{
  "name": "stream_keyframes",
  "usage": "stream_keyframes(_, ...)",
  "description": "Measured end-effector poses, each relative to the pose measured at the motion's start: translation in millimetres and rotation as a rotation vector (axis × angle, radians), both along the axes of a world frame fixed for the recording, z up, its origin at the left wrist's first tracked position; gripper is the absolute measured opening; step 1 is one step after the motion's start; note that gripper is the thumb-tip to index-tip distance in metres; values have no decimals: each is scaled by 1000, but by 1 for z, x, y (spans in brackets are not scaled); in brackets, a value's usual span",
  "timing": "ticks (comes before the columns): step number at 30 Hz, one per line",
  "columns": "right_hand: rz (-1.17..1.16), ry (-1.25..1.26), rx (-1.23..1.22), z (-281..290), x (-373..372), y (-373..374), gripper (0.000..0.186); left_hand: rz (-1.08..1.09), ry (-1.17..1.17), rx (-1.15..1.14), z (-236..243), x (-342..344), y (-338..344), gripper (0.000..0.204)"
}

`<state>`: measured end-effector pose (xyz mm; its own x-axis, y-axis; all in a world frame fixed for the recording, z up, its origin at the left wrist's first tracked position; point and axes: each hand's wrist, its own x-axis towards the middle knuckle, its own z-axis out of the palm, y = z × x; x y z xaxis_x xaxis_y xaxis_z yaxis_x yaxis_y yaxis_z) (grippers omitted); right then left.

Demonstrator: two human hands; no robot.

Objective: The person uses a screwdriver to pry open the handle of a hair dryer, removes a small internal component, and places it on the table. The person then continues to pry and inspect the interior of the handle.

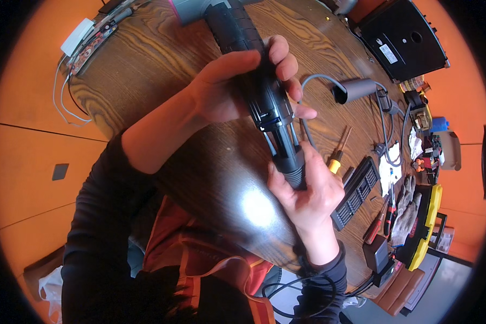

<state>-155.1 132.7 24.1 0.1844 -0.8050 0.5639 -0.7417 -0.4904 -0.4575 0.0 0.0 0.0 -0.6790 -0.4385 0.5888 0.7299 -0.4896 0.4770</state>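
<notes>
A device that looks like a hair dryer, with a grey head (191,9) and a bare black handle (235,32), is held tilted above the table. My left hand (218,86) wraps round the middle of the handle, thumb on top and fingers on the far side. My right hand (316,189) pinches the ribbed cord sleeve (294,174) at the handle's lower end between thumb and fingers. Between the handle body and that cord end, a narrow open gap shows thin wires or prongs (282,137). The cord past my right hand is mostly hidden.
A grey tubular cover (356,90) with a cable lies at right on the wooden table (162,48). Nearby are a yellow-handled screwdriver (336,161), a black bit case (356,193), red-handled tools (373,228), gloves (407,213) and a black box (402,38). A circuit board (94,46) sits far left.
</notes>
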Motion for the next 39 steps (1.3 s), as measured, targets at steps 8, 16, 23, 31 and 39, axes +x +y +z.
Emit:
stream_keyframes(8, 55, -49, 70, -2, -2, 0, 34, -76, 110, -17, -2, -6, 1, 38)
stream_keyframes(16, 126, -395, 308, -13, -5, 6, 23, 40, -42, 17, 2, -2, 5, 49)
stream_keyframes(23, 185, -751, 528, -15, 2, 8, 34, 147, -163, 70, 7, -3, 9, 42)
stream_keyframes(31, 128, -816, 406, -20, 5, 6, 30, 309, -384, 11, 14, -2, 14, 47)
stream_keyframes(39, -17, -585, 383, -17, 2, 8, 29, 329, -414, 108, 10, -5, 14, 34)
